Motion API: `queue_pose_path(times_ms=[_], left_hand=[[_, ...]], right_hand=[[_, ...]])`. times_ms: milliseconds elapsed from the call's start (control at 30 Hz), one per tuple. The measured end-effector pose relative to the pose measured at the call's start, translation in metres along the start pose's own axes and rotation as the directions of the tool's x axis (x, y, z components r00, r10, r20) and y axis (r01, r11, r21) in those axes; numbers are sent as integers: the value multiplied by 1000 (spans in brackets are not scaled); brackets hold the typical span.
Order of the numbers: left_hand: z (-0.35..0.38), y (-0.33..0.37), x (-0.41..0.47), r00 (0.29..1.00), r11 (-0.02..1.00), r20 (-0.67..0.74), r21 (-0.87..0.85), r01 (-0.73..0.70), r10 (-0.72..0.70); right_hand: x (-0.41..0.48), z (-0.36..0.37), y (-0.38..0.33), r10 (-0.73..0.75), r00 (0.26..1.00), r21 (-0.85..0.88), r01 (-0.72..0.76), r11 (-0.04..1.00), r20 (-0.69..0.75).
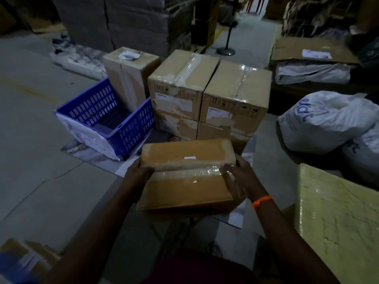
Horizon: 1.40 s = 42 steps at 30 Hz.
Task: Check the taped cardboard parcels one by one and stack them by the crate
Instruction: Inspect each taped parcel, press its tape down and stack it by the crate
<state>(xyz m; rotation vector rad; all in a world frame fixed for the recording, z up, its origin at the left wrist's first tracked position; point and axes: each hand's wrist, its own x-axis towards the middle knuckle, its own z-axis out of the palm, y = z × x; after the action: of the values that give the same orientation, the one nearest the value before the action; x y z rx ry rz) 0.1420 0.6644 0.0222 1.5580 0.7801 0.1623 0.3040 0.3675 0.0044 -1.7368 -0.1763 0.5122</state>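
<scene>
One wide-angle view, worn on the head, looks forward and down. The left hand [139,171] and right hand [240,174] on a brown taped cardboard parcel [184,191] sit close at lower centre; the grey concrete floor [30,140] recedes upward.

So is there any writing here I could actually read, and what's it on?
None reads clearly.
White sack: big blue letters, upside down, cut off.
Stacked boxes: handling symbols and white labels, blurred.
Held parcel: small white sticker, too small.
Flat carton: white label, blurred.

Printed handling pictograms on the stacked parcels [235,111] — blue lettering on the white sack [328,124] unreadable.
</scene>
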Motion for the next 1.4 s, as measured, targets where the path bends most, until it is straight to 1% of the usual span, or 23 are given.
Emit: queue_pose_path(times_ms=[100, 200, 233, 300, 367, 433, 500, 567, 633, 767, 867, 967, 1133, 1200, 1300, 1400], left_hand=[[-9, -2, -12, 999, 992, -16, -117, -50, 49], [-18, -6, -15, 994, 962, -85, -258, -87, 67], [-19, -4, -17, 990, 945, -117, -308, -110, 77], [-19, -3, -22, 984, 916, -153, -374, -147, 95], [-18, -9, -27, 988, 894, -144, -435, -110, 51], [-15, -20, -32, 992, 882, -117, -471, -16, -45], [-10, -34, -36, 988, 904, -118, -425, 42, -101], [-5, -46, -43, 984, 914, -138, -403, 51, -116], [-2, -59, -48, 986, 922, -135, -384, 39, -98], [-6, -79, -61, 994, 928, -84, -371, 31, -66], [-11, -82, -63, 997, 948, -65, -318, 24, -47], [-13, -79, -64, 997, 949, -65, -313, 15, -37], [-12, -71, -71, 997, 971, -73, -240, -22, 5], [-13, -73, -71, 997, 976, -74, -217, -26, 10], [-14, -79, -69, 999, 983, -21, -182, -27, 24], [-18, -76, -66, 998, 987, -17, -147, -63, 61]], right_hand=[[-13, -4, -3, -85, 996, -15, 85, 996, -10], [-22, -14, -2, -142, 989, 47, 144, 988, -42], [-25, -16, -1, -161, 985, 99, 167, 981, -67], [-29, -20, 4, -139, 982, 243, 168, 955, -129], [-35, -22, 13, -89, 981, 315, 140, 939, -170], [-42, -21, 26, -51, 976, 275, 110, 955, -211], [-53, -18, 38, 5, 971, 285, 65, 956, -239], [-68, -13, 43, 78, 966, 332, 9, 943, -247], [-85, -7, 48, 106, 963, 326, -20, 945, -247], [-112, 3, 55, 100, 957, 305, -13, 952, -272], [-120, 10, 55, 95, 949, 314, 5, 949, -301], [-124, 18, 49, 93, 938, 313, 17, 950, -334], [-128, 27, 44, 123, 917, 301, -4, 954, -379], [-130, 29, 42, 132, 916, 289, -19, 957, -378], [-132, 33, 36, 148, 923, 277, -47, 960, -357], [-135, 35, 27, 159, 928, 282, -62, 957, -337]])
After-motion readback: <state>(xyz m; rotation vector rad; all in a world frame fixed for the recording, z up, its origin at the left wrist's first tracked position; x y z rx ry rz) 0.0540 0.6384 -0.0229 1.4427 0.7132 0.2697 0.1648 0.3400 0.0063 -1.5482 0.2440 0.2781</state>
